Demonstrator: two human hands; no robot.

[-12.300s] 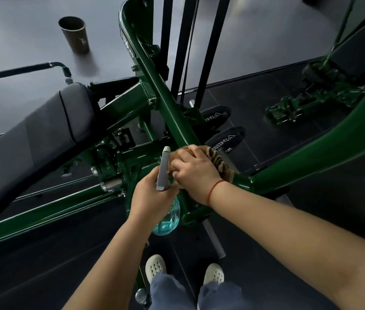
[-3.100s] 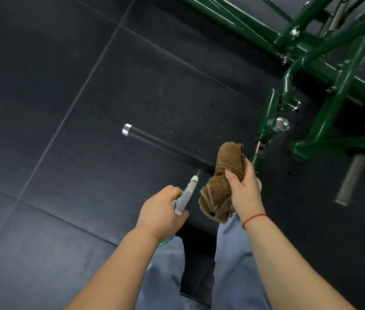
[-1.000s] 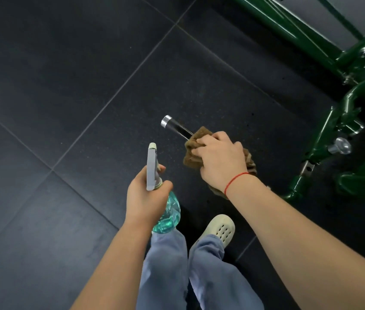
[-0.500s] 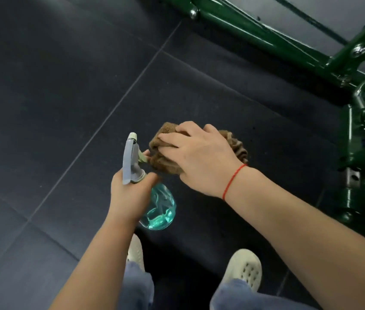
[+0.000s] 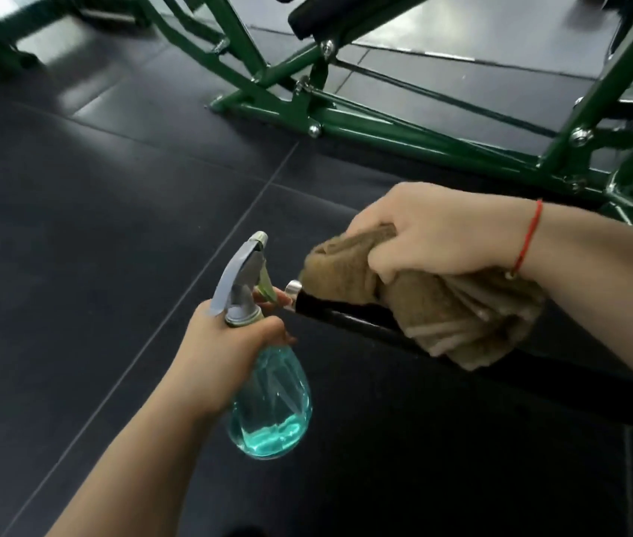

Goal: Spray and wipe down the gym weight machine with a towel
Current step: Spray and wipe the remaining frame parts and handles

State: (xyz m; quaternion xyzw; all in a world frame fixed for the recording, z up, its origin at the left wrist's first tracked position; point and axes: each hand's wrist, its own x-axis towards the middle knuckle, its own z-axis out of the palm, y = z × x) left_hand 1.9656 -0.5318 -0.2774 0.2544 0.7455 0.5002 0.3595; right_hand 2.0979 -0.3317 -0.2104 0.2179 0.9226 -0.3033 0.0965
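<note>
Firmly, right hand [image 5: 435, 234] wraps towel [image 5: 458, 323] near bar [image 5: 361, 323] end; left hand [image 5: 225, 343] grips sprayer [image 5: 270, 405].

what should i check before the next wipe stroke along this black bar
1. Right hand grips the brown towel: ok.
2. Towel lies on the black bar, by its chrome end cap: ok.
3. Left hand holds the spray bottle upright by its neck: ok.
4. Liquid in the bottle: ok, a shallow teal pool at the bottom.
5. Nozzle aimed at the bar: not ok, it points past the bar's end.
6. Bar surface wet with spray: cannot tell.
</note>
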